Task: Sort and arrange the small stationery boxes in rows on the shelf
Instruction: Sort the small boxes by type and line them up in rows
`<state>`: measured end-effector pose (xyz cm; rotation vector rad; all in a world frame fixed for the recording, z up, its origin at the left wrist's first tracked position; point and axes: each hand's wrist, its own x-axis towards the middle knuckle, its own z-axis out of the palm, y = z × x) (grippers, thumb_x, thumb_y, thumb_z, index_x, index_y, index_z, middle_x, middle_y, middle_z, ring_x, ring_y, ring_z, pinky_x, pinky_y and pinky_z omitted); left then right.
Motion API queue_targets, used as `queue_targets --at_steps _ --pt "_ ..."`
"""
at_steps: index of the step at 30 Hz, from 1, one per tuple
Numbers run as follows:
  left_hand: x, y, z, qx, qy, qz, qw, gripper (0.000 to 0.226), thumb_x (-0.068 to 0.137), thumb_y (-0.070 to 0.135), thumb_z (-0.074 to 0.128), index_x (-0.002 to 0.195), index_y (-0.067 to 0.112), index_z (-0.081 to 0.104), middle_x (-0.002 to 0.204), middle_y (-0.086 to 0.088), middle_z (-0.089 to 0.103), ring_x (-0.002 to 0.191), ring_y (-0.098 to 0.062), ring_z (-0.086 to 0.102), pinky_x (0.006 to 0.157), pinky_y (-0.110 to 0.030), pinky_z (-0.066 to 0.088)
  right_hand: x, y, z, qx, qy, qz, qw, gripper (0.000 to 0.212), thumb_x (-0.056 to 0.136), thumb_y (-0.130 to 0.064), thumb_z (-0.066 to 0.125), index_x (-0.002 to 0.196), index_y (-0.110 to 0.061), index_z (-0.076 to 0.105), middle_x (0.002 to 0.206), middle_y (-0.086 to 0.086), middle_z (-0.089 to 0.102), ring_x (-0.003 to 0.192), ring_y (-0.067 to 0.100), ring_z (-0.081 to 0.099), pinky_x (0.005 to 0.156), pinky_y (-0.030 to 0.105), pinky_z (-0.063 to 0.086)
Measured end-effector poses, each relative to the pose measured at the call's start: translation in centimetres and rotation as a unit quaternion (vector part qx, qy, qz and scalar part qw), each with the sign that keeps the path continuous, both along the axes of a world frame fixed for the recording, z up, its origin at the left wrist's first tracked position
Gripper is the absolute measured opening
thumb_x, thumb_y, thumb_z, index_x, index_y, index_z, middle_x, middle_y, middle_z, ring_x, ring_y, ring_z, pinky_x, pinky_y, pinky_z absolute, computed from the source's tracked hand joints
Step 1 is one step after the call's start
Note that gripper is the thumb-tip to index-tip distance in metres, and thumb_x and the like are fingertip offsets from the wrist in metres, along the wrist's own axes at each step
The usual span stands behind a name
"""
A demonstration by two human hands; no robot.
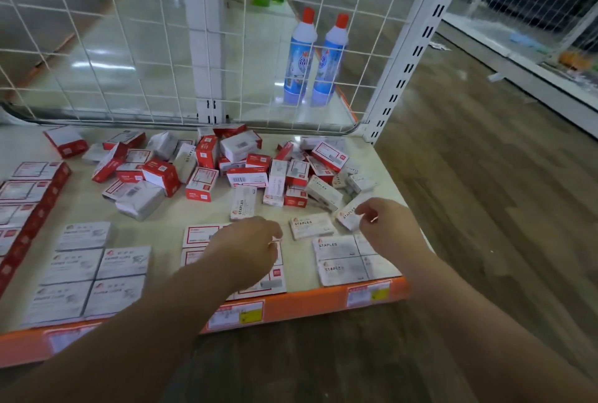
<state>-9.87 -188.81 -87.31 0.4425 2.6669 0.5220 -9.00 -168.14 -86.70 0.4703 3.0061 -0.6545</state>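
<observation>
Right hand (385, 228) pinches staples box (348, 216) at 4 o'clock of shelf (323, 300); left hand (250, 249) loosely curled, holds nothing; risk: box slips from pinch, knocks row (343, 260) crooked

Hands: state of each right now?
Left hand: open, loosely curled over the red-and-white boxes, holding nothing.
Right hand: pinching a white staples box.

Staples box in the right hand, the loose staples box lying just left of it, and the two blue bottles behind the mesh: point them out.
held staples box (347, 215), head view: on its printed top face.
loose staples box (311, 225), head view: middle of its top face.
blue bottles (297, 59), head view: label of the left bottle.
</observation>
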Motion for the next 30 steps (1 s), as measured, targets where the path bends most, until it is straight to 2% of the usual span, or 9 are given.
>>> queue_targets --at_steps 3,5,7,10,13,16,18,25,30 --pt "-0.5 2.6 -0.2 -0.021 0.007 0.009 1.000 0.032 0.097 0.028 0.041 0.128 0.029 0.049 0.131 0.005 0.050 0.112 -0.012 0.050 0.086 -0.024 0.043 -0.9 3.6 -0.5 -0.012 0.006 0.012 1.000 0.028 0.086 -0.005 0.048 0.107 -0.014 0.064 0.096 0.002 0.062 0.067 0.014 0.052 0.060 0.022 0.039" --pt "-0.7 4.2 -0.3 -0.052 0.003 0.004 0.999 0.034 0.097 0.028 0.039 0.130 0.029 0.047 0.132 0.005 0.049 0.115 -0.014 0.049 0.091 -0.027 0.042 -1.6 5.5 -0.9 -0.023 0.002 0.021 1.000 0.025 0.085 -0.004 0.049 0.103 -0.015 0.064 0.083 -0.002 0.056 0.058 0.009 0.047 0.052 0.023 0.035" --pt "-0.9 5.5 -0.3 -0.074 -0.002 0.005 0.997 0.037 0.097 0.027 0.040 0.132 0.030 0.046 0.136 0.006 0.046 0.121 -0.014 0.045 0.098 -0.030 0.039 -2.5 7.1 -1.3 -0.033 -0.001 0.033 0.999 0.024 0.084 -0.004 0.051 0.102 -0.014 0.063 0.080 -0.004 0.053 0.060 0.009 0.047 0.052 0.023 0.034" --pt "-1.2 7.2 -0.1 -0.114 0.002 0.000 0.993 0.037 0.097 0.025 0.038 0.133 0.030 0.045 0.137 0.006 0.045 0.123 -0.016 0.044 0.099 -0.031 0.038 -4.0 8.7 -1.6 -0.048 -0.015 0.074 0.996 0.025 0.084 -0.005 0.053 0.105 -0.016 0.061 0.084 -0.005 0.055 0.071 0.011 0.049 0.058 0.022 0.036" --pt "-1.6 8.8 0.4 -0.148 0.004 0.002 0.989 0.037 0.097 0.024 0.038 0.132 0.028 0.046 0.135 0.004 0.046 0.121 -0.016 0.046 0.096 -0.031 0.039 -5.1 9.6 -1.7 -0.056 -0.025 0.119 0.991 0.029 0.083 -0.006 0.055 0.109 -0.018 0.058 0.091 -0.005 0.055 0.075 0.010 0.050 0.051 0.010 0.033" --pt "-1.9 10.0 1.0 -0.176 0.005 0.003 0.984 0.034 0.095 0.021 0.039 0.128 0.025 0.049 0.129 0.001 0.050 0.116 -0.018 0.050 0.093 -0.033 0.044 -5.6 10.0 -1.6 -0.063 -0.050 0.144 0.986 0.036 0.083 -0.008 0.057 0.117 -0.019 0.055 0.101 -0.002 0.056 0.080 0.011 0.049 0.055 0.018 0.036" --pt "-1.6 10.4 1.2 -0.189 0.009 0.005 0.982 0.032 0.095 0.021 0.040 0.125 0.023 0.051 0.124 0.000 0.052 0.111 -0.019 0.053 0.091 -0.035 0.046 -5.4 10.0 -1.6 -0.094 -0.062 0.147 0.983 0.039 0.082 -0.008 0.058 0.120 -0.019 0.054 0.101 0.000 0.052 0.081 0.013 0.048 0.065 0.022 0.039" --pt "-2.6 10.1 -0.4 -0.124 0.032 0.079 0.989 0.033 0.095 0.023 0.039 0.127 0.026 0.049 0.132 0.004 0.049 0.117 -0.017 0.050 0.094 -0.033 0.044 -5.5 9.5 -3.2 -0.110 -0.034 0.179 0.977 0.044 0.083 -0.008 0.059 0.124 -0.025 0.054 0.110 -0.006 0.049 0.087 0.005 0.045 0.071 0.014 0.034" --pt "-3.6 8.6 -1.0 -0.106 0.073 0.116 0.985 0.035 0.095 0.023 0.038 0.129 0.030 0.047 0.133 0.007 0.047 0.119 -0.016 0.047 0.091 -0.031 0.043 -5.7 8.6 -3.6 -0.094 0.002 0.188 0.978 0.046 0.079 -0.007 0.062 0.122 -0.022 0.055 0.113 -0.001 0.047 0.102 0.016 0.051 0.077 0.019 0.040"
